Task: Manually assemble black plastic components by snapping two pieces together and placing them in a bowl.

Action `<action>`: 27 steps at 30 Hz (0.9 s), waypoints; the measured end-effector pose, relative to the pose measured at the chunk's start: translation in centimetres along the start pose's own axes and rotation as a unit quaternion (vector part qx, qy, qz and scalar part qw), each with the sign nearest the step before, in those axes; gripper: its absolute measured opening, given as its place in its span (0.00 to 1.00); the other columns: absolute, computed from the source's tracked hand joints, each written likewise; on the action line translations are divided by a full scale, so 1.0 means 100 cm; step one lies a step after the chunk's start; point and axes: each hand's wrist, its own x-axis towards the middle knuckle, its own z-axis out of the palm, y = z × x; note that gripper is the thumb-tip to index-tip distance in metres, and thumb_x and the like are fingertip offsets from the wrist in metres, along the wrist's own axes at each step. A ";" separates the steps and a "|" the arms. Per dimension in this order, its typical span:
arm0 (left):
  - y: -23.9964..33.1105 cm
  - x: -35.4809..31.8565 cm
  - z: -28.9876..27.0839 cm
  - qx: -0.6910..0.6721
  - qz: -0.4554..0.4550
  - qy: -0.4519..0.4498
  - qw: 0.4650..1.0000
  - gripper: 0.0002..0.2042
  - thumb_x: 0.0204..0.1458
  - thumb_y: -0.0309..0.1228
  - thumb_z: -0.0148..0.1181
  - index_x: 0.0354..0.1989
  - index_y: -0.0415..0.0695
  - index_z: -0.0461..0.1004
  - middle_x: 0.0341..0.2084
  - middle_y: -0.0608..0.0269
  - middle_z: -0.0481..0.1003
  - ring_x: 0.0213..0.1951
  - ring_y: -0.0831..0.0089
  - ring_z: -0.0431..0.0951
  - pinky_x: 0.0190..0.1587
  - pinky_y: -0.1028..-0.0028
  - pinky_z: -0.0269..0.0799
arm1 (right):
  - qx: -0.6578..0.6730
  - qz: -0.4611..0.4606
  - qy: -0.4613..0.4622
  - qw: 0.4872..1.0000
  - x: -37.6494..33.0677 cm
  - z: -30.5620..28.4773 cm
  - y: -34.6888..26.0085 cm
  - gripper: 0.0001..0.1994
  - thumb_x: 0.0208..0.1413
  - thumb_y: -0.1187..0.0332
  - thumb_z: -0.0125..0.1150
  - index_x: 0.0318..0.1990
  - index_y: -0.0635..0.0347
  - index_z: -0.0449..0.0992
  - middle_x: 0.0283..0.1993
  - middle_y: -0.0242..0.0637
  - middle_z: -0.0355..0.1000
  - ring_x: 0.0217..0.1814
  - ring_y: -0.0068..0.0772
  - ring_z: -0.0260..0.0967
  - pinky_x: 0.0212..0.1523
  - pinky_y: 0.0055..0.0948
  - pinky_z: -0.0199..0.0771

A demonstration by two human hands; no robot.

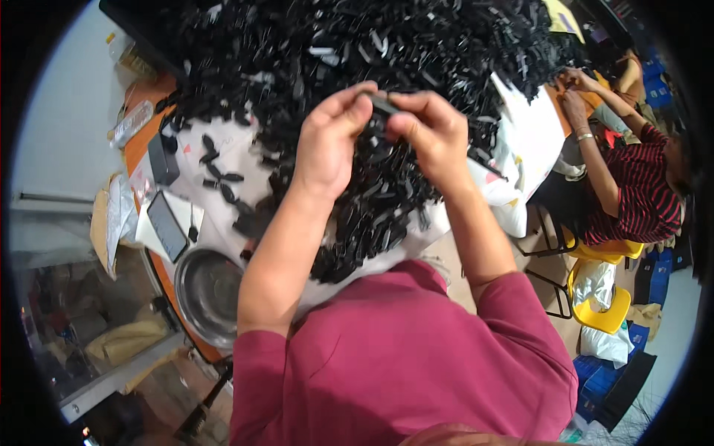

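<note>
Between my two hands, over the pile, is a small dark elongated piece; its exact kind I cannot make out. My left hand pinches one end of it between thumb and fingers. At the other end, the thumb and bent fingers of my right hand grip it. Both hands hide part of the piece. Beneath and beyond them spreads a large heap of small, glossy black elongated pieces. Several loose black pieces lie left of the heap on a white sheet.
On the left edge of the table are a metal bowl, a phone, a black box and a clear bottle. At the right, another person's hands work at the table, near yellow stools. White plastic hangs over the right edge.
</note>
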 end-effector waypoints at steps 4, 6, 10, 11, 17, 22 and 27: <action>0.011 -0.017 -0.036 0.007 0.035 0.105 0.994 0.09 0.51 0.28 0.53 0.39 0.38 0.70 0.32 0.63 0.74 0.36 0.76 0.72 0.39 0.78 0.68 | -0.011 0.082 -0.102 0.991 -0.001 0.000 0.005 0.18 0.52 0.68 0.56 0.49 0.66 0.67 0.44 0.36 0.70 0.42 0.25 0.67 0.40 0.23 0.70; 0.025 -0.038 -0.051 0.159 0.108 0.210 0.959 0.06 0.51 0.24 0.50 0.36 0.37 0.68 0.30 0.59 0.74 0.33 0.73 0.74 0.37 0.76 0.71 | -0.208 0.046 -0.159 0.964 -0.027 -0.007 0.024 0.14 0.48 0.69 0.60 0.43 0.62 0.72 0.41 0.36 0.70 0.43 0.28 0.67 0.40 0.25 0.70; 0.009 -0.084 -0.075 0.594 0.062 0.138 0.790 0.05 0.46 0.26 0.55 0.32 0.44 0.73 0.26 0.63 0.72 0.29 0.72 0.73 0.33 0.76 0.69 | -0.390 -0.073 -0.289 0.871 -0.063 0.012 0.024 0.11 0.37 0.75 0.62 0.32 0.55 0.76 0.31 0.34 0.68 0.36 0.37 0.65 0.35 0.30 0.69; 0.005 -0.090 -0.066 0.693 0.024 0.050 0.719 0.05 0.44 0.27 0.56 0.31 0.44 0.74 0.25 0.63 0.71 0.30 0.71 0.72 0.33 0.75 0.68 | -0.411 -0.074 -0.286 0.862 -0.068 0.018 0.027 0.10 0.37 0.76 0.61 0.31 0.56 0.76 0.30 0.33 0.68 0.35 0.36 0.65 0.34 0.31 0.68; -0.030 -0.113 -0.071 0.882 0.026 0.005 0.471 0.05 0.37 0.29 0.60 0.26 0.46 0.74 0.29 0.66 0.71 0.32 0.68 0.71 0.32 0.71 0.69 | -0.468 -0.043 -0.209 0.858 -0.056 0.018 0.031 0.10 0.37 0.74 0.61 0.32 0.58 0.76 0.30 0.34 0.67 0.35 0.37 0.64 0.34 0.31 0.68; 0.004 -0.117 -0.061 0.807 0.017 0.114 0.580 0.09 0.44 0.33 0.55 0.32 0.46 0.65 0.25 0.59 0.72 0.28 0.60 0.73 0.29 0.64 0.68 | -0.517 -0.075 -0.291 0.802 -0.081 0.052 0.036 0.17 0.33 0.63 0.66 0.35 0.52 0.75 0.37 0.31 0.65 0.40 0.37 0.60 0.37 0.31 0.64; 0.023 -0.126 -0.076 0.667 0.051 0.142 0.730 0.12 0.40 0.30 0.61 0.36 0.45 0.71 0.26 0.58 0.73 0.23 0.63 0.72 0.27 0.69 0.67 | -0.423 -0.047 -0.227 0.876 -0.079 0.057 0.046 0.08 0.36 0.65 0.64 0.26 0.54 0.75 0.38 0.31 0.66 0.41 0.35 0.60 0.39 0.35 0.56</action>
